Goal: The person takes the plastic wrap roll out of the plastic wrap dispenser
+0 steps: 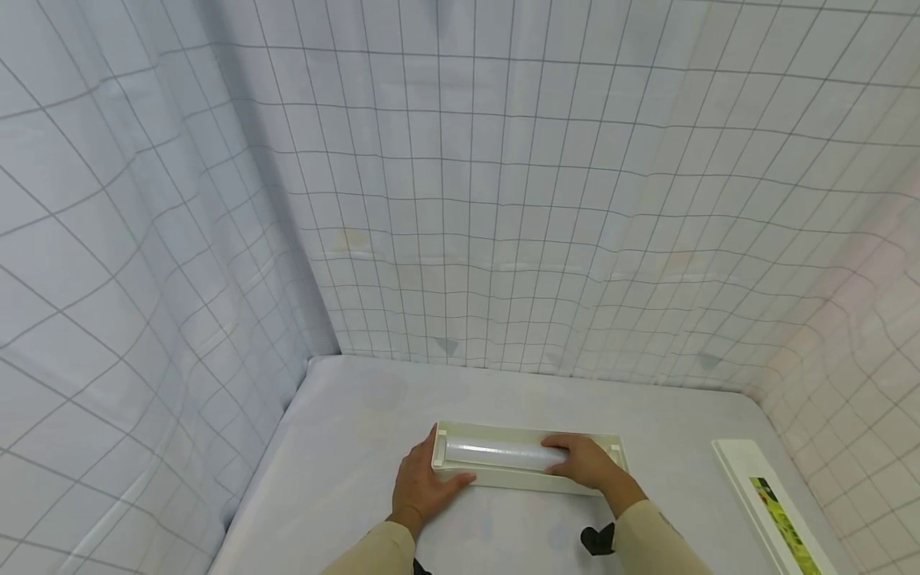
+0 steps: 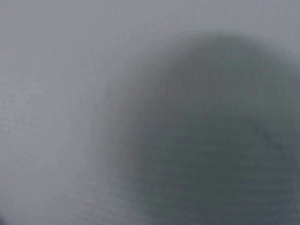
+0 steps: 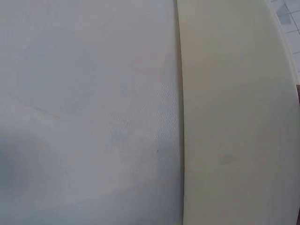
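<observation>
A long cream box [image 1: 532, 481] lies on the white surface in the head view, its open top showing a clear, shiny roll [image 1: 503, 454] inside. My left hand [image 1: 424, 483] grips the box's left end, thumb along the front wall and fingers around the end. My right hand [image 1: 585, 463] reaches into the right part of the box, its fingers on the roll's right end. In the right wrist view, the box's pale wall [image 3: 229, 108] stands close to the camera. The left wrist view is blurred, with only a dark shape on grey.
A long white lid [image 1: 769, 503] with a green and yellow label lies at the right on the white surface [image 1: 345, 447]. Gridded white sheets [image 1: 503, 200] hang behind and at both sides. A black object [image 1: 598, 540] is beside the right sleeve.
</observation>
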`<state>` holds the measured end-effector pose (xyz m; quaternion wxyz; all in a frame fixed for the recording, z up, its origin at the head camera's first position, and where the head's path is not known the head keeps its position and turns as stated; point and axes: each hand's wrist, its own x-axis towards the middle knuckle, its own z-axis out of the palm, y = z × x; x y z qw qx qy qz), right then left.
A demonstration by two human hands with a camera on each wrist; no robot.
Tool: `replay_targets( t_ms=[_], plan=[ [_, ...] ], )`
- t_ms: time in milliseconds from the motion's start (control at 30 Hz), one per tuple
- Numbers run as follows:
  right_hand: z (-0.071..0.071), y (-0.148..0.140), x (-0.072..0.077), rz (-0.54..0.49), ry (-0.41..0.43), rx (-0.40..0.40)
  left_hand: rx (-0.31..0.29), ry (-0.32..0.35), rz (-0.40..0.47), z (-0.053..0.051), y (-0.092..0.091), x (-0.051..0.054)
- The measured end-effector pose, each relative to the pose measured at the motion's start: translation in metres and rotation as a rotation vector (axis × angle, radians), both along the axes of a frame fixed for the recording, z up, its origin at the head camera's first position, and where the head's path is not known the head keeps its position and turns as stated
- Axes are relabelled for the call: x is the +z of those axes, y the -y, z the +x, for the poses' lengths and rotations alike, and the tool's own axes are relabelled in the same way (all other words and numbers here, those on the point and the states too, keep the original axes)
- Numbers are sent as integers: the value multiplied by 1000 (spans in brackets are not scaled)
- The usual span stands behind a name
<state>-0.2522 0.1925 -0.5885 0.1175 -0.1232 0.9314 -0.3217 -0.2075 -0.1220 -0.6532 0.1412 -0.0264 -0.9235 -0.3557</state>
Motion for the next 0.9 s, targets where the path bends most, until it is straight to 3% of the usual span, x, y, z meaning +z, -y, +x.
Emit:
replay_targets(
  t_ms=[400, 900],
  plan=[
    [1, 4, 1, -8, 33, -38, 3, 8, -7, 1, 0, -1],
    [5, 7, 10, 39, -5, -25, 6, -7, -9, 0, -1, -1]
  ],
)
